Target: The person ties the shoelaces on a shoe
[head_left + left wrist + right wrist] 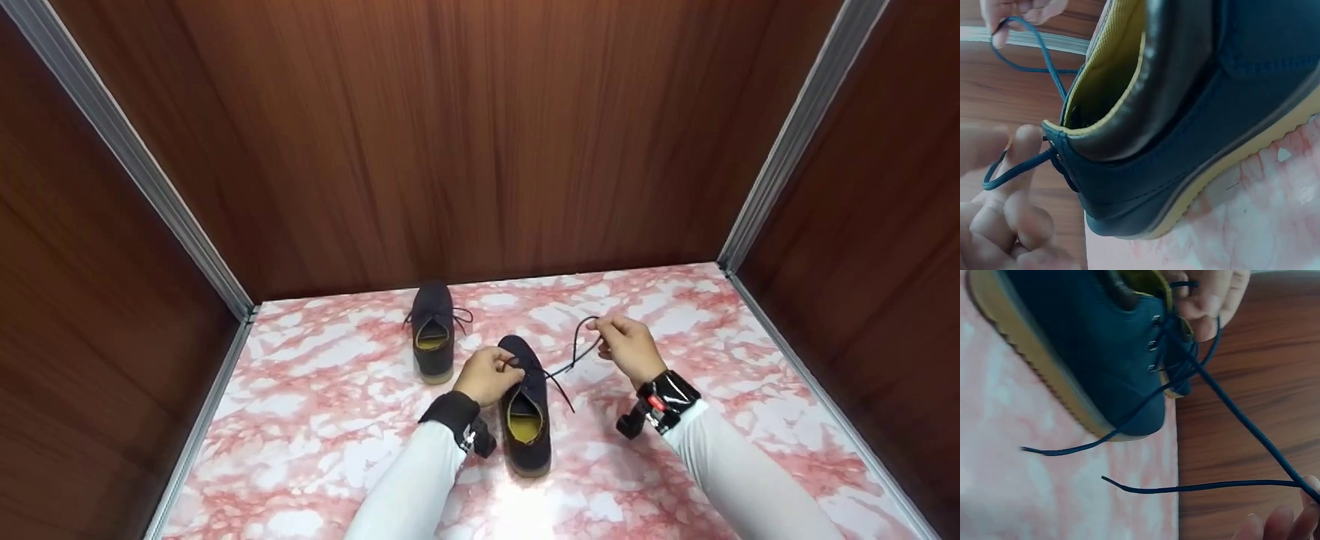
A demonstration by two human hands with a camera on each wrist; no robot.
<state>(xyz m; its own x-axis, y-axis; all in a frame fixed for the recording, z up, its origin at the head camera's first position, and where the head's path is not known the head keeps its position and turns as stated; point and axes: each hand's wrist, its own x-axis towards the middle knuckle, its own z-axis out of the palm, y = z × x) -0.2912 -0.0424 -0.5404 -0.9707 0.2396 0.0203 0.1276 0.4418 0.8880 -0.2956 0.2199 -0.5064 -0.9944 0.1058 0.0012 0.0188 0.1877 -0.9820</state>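
A dark navy lace-up shoe [517, 345] with a yellow lining and tan sole stands upright on the floor, toe pointing away. At its laced front, my left hand [486, 376] pinches a small loop of the blue lace [1016, 170] close to the eyelets. My right hand [628, 349] is out to the right of the shoe and pinches another lace loop [576, 341], drawn away from the eyelets. Two loose lace ends show in the right wrist view, one lace tail [1072, 450] crossing in front of the toe and the other lace tail [1207, 486] trailing from my right fingers.
A matching shoe [432, 300] with its lace tied in a bow stands farther back on the left, near the back wall. Brown wood-grain panels [480, 150] with metal corner strips enclose the red-and-white marbled floor [315, 420] on three sides.
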